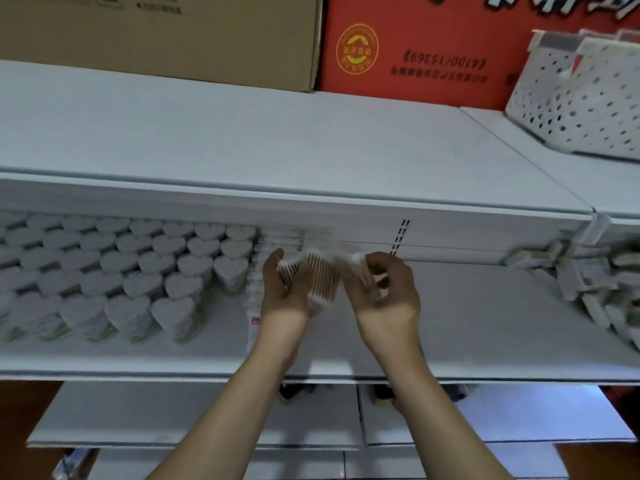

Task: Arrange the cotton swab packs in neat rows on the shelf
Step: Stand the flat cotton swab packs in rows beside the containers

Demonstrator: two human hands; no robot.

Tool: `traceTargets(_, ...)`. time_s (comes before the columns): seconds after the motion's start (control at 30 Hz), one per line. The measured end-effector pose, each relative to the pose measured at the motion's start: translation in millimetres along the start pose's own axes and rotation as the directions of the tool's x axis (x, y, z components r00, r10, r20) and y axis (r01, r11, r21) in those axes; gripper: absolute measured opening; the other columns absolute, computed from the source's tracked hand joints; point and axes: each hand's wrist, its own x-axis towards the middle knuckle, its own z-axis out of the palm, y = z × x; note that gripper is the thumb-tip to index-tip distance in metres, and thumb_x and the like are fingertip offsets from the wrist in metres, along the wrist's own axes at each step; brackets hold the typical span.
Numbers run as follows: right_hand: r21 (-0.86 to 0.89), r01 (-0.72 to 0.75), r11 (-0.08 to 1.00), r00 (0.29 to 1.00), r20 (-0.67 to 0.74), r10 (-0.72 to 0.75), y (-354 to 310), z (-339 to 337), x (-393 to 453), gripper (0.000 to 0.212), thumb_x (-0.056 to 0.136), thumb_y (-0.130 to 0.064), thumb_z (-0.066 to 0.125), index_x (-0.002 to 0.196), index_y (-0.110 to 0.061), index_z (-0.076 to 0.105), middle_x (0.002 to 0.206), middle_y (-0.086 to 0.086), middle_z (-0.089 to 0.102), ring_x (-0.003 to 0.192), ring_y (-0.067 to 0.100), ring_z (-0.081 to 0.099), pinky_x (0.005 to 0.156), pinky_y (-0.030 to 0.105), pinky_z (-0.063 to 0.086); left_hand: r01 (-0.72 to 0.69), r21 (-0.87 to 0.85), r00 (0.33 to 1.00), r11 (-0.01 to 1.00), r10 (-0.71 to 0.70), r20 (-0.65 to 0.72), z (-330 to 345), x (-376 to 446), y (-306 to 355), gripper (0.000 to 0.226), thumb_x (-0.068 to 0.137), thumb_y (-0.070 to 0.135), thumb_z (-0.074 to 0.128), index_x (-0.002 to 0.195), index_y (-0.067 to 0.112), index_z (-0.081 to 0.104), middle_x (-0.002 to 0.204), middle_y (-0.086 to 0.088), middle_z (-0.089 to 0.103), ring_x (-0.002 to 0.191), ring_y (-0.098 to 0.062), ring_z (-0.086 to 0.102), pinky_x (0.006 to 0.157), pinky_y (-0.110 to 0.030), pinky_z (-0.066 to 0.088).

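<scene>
both forearms reach forward and up over the front lip of the middle shelf (485, 323), wrists close together, backs of the hands toward the camera. the left hand (282, 292) is curled round a clear cotton swab pack (320, 278) with wooden sticks, thumb up along its left side, holding it tilted just above the shelf. the right hand (389, 289) has its fingers bent in and pinches a second pack (363, 275), which is blurred, so its exact outline is hard to tell. the two packs sit nearly touching between the hands.

just left of the left hand, a row of flat swab packs (258, 282) runs from the back of the shelf toward its front edge. further left of that hand stand the heart-shaped swab tubs (138, 268), set in tidy diagonal rows that fill the left part of the shelf. far right of the right hand, a loose heap of white packs (588, 289) lies at the shelf's end.

on the top shelf, above the hands, stand a brown carton (156, 36), a red carton (415, 53) and a white perforated basket (581, 98).
</scene>
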Motion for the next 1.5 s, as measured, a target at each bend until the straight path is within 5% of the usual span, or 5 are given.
traceTargets(0.1,-0.05,0.236,0.97,0.96,0.168,-0.225,17,6,-14,0.024,0.088,-0.036,0.067,0.105,-0.022,0.075,0.116,0.001,0.059,0.115,0.021,0.056,0.098,0.028,0.046,0.067,-0.169,0.998,0.983,-0.062,0.034,14,-9,0,0.049,0.102,0.005,0.052,0.143,0.029,0.038,0.124,0.003,0.065,0.092,-0.015,0.071,0.065,-0.036,0.058)
traceTargets(0.73,0.151,-0.337,0.929,0.891,0.37,0.263,8,3,-14,0.074,0.074,-0.032,0.087,0.137,-0.04,0.048,0.121,-0.011,0.06,0.108,0.003,0.063,0.091,0.027,0.055,-0.013,-0.13,0.998,0.991,0.005,-0.068,0,-20,13,0.065,0.09,0.02,0.075,0.145,0.026,0.04,0.128,0.0,0.062,0.107,-0.02,0.069,0.081,-0.046,0.061)
traceTargets(1.1,0.597,-0.565,0.569,0.779,0.159,0.607,-9,22,-2,0.017,0.095,-0.001,0.06,0.11,-0.01,0.059,0.1,0.012,0.069,0.073,0.022,0.068,0.067,0.034,0.059,-0.065,0.09,0.998,0.994,0.065,0.0,-39,-5,22,0.053,0.096,0.023,0.067,0.142,0.027,0.041,0.117,0.002,0.063,0.086,-0.008,0.067,0.064,-0.035,0.06)
traceTargets(1.3,-0.205,-0.33,0.921,0.896,0.239,0.374,58,25,10,0.028,0.096,-0.008,0.056,0.103,-0.034,0.065,0.108,-0.001,0.063,0.093,0.016,0.061,0.076,0.013,0.048,0.046,-0.064,0.997,0.997,-0.049,-0.052,-60,6,23,0.046,0.1,0.008,0.053,0.141,0.026,0.043,0.122,-0.003,0.064,0.098,-0.02,0.066,0.059,-0.034,0.056)
traceTargets(1.5,-0.301,-0.037,0.953,0.921,0.359,0.149,87,54,1,0.025,0.096,-0.005,0.06,0.115,-0.017,0.072,0.111,0.002,0.054,0.09,0.016,0.058,0.076,-0.006,0.033,0.054,-0.068,0.995,0.996,-0.059,-0.076,-75,11,20,0.047,0.099,0.01,0.056,0.141,0.027,0.046,0.133,-0.011,0.06,0.113,-0.032,0.063,0.057,-0.035,0.057)
